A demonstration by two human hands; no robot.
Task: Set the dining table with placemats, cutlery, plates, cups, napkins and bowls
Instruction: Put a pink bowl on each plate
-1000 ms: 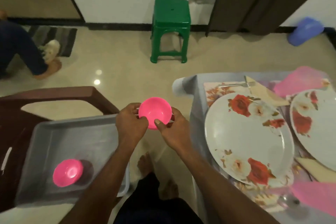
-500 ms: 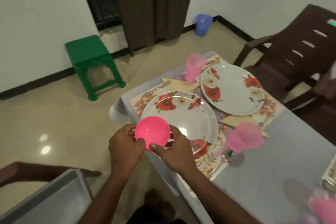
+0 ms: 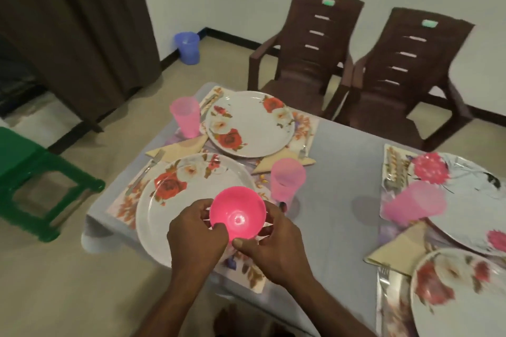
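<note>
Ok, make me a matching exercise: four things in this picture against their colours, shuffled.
Things:
1. bowl held in both hands
2. stool
3. bin by the wall
4. near chair

Colours:
A. blue
B. brown
C. pink
D. green

Pairs: 1-C, 2-D, 3-A, 4-B
</note>
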